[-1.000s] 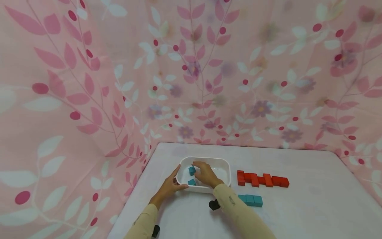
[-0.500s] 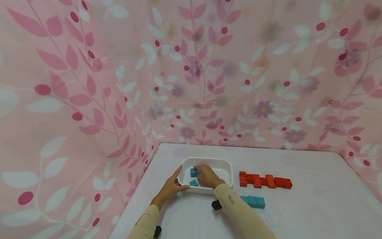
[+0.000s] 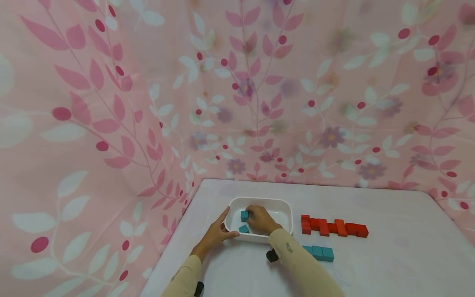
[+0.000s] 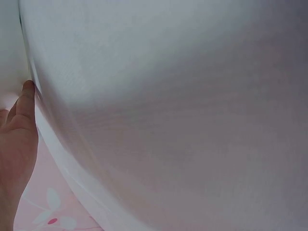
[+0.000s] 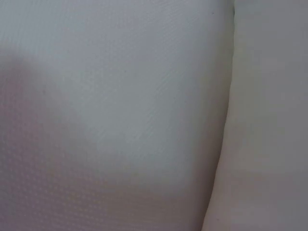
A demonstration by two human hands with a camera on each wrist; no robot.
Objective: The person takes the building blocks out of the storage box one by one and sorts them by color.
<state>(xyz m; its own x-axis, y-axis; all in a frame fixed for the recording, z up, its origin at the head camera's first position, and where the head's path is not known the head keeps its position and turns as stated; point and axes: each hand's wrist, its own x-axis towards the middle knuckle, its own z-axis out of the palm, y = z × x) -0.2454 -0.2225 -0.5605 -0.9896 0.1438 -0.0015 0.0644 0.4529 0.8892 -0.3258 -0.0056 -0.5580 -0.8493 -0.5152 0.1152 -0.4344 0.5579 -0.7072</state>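
Observation:
In the head view a white plastic tray (image 3: 256, 237) stands on the table. My right hand (image 3: 261, 220) reaches into it, with curled fingertips at the right side of a teal cube (image 3: 244, 216), which they appear to pinch; the thumb is hidden. Closer to the front wall lies another teal block (image 3: 244, 229), turned at an angle. My left hand (image 3: 213, 236) rests against the tray's front left corner, thumb along the front and fingers extended along the left side. The left wrist view catches part of that hand, its fingers straight. Only blurred pale surfaces appear in the right wrist view.
Right of the tray, several red blocks (image 3: 332, 227) form a row on the white-covered table (image 3: 400, 247). A shorter row of teal blocks (image 3: 317, 253) lies in front of it, partly behind the right sleeve (image 3: 297, 255). A pink floral curtain (image 3: 282, 103) surrounds the table.
My right fingers, lifted off the cube a second ago, have come down onto it, and the cube has turned slightly. The left hand stays at the tray's corner. The whole view has shifted a little.

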